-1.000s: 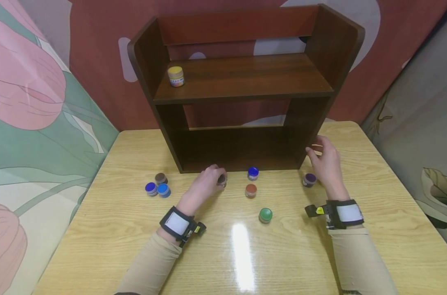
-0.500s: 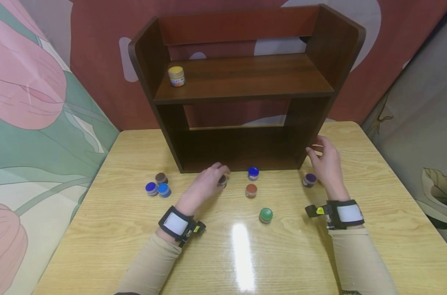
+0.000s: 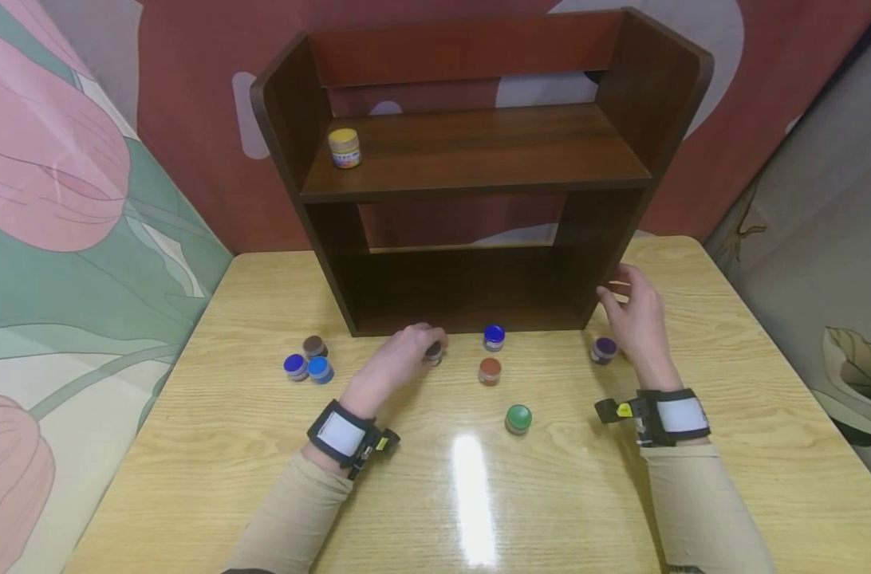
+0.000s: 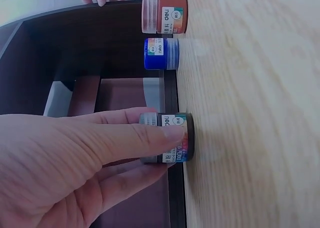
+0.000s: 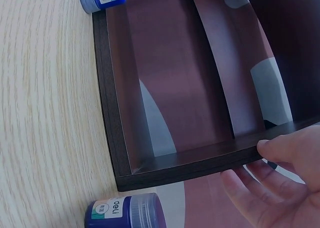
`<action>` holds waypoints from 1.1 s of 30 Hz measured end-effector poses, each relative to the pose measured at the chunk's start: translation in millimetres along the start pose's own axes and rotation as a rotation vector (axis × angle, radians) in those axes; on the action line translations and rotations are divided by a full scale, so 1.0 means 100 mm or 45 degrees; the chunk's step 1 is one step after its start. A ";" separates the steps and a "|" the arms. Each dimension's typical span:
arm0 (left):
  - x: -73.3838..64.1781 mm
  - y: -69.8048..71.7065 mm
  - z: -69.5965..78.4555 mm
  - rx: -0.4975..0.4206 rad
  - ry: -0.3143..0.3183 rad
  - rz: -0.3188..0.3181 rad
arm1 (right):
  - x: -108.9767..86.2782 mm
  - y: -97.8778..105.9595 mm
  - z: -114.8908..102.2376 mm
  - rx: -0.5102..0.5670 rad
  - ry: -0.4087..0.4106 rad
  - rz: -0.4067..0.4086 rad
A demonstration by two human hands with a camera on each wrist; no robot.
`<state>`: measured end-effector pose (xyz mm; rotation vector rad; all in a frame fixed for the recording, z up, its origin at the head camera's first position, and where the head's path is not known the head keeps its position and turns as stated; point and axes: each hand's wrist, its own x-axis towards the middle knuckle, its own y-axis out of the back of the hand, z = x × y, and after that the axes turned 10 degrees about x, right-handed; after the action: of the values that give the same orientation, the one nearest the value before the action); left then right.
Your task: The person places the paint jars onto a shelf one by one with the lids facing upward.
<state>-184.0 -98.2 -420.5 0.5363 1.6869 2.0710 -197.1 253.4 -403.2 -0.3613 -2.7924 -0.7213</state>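
Observation:
My left hand point(image 3: 396, 359) pinches a small dark paint jar point(image 4: 167, 119) between thumb and fingers, at the front edge of the brown wooden shelf point(image 3: 471, 189). In the left wrist view the thumb lies across its label and the fingers reach round the far side. The jar's base is right at the tabletop. My right hand point(image 3: 636, 319) grips the shelf's right side panel point(image 5: 200, 165), thumb on the front edge and fingers on the outer side. A purple paint jar point(image 3: 604, 350) stands just left of this hand.
Right of my left hand stand a blue jar point(image 3: 494, 337), a reddish-brown jar point(image 3: 489, 371) and a green jar point(image 3: 518, 418). Three jars, including a light blue one point(image 3: 320, 369), cluster on the left. A yellow-lidded jar point(image 3: 345, 149) stands on the upper shelf board.
The fingers of my left hand shift slightly on the dark paint jar, which stays in about the same spot. My right hand has not visibly moved.

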 end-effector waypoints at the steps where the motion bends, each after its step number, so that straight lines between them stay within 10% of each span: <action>1: 0.00 0.00 0.00 -0.001 -0.001 0.000 | 0.00 0.00 0.00 -0.001 -0.003 -0.001; 33: 0.03 0.06 -0.01 -0.045 -0.043 0.199 | -0.01 0.01 -0.02 -0.014 -0.030 -0.010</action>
<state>-187.6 -98.8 -414.7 0.7077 1.6327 2.1825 -195.6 252.8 -401.0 -0.3631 -2.8147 -0.7390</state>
